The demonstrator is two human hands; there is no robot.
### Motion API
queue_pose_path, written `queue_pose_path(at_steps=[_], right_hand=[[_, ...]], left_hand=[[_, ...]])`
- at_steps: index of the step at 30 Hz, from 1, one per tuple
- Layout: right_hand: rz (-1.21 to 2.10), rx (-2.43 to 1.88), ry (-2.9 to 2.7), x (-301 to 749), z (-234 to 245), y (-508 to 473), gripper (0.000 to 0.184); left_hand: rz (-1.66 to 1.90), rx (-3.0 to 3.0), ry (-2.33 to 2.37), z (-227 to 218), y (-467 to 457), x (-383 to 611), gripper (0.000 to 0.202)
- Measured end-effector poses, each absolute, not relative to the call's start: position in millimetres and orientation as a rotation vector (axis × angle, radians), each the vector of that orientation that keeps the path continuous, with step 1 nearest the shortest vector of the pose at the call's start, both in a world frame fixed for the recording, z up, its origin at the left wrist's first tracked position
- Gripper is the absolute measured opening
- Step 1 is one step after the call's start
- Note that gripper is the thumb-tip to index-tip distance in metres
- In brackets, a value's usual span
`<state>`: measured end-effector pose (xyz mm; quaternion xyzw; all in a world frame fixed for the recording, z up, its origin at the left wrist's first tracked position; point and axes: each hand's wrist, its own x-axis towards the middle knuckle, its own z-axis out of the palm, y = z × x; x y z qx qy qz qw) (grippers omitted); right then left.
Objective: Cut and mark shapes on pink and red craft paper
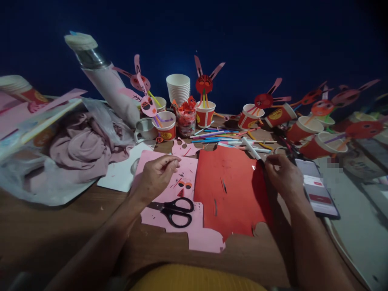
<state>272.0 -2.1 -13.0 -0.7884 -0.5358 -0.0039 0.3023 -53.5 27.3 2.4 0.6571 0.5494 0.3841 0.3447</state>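
Note:
My left hand (158,176) is above the pink paper sheet (182,161), thumb and fingertips pinched together; whatever is between them is too small to make out. Below it lie cut paper eyes (184,185) in black and orange and a small red triangle (180,193). Black-handled scissors (177,211) rest on the pink sheet, their blades partly hidden by my left wrist. My right hand (285,171) is closed at the dark end of a white marker (251,148), beyond the right edge of the red paper sheet (230,190).
Paper cups (206,115) with pink and red paper rabbit heads on sticks line the back. Coloured sticks (215,135), a scrap-filled container (186,121) and a metal mug (146,130) stand nearby. A phone (317,188) lies right; a plastic bag (45,178) and tilted-looking flask (106,81) are left.

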Motion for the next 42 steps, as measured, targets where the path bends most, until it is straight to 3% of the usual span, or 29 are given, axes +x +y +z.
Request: queue_pose_path(at_steps=[5,15,42], right_hand=[[-0.116,-1.949,-1.602,252.1,-11.1,-5.6,0.018],[0.178,-1.771,-2.073,202.0,-18.4,-19.1,0.019],[0.255,-1.971,-2.168,177.9,-10.2,-23.4,0.018]], left_hand=[[0.996,1.685,1.461,3.8,26.7,-54.6,0.026],[0.939,1.682,1.439,-1.4,23.2,-49.9,0.027],[0.967,2.002,1.631,24.8,45.2,-84.1,0.023]])
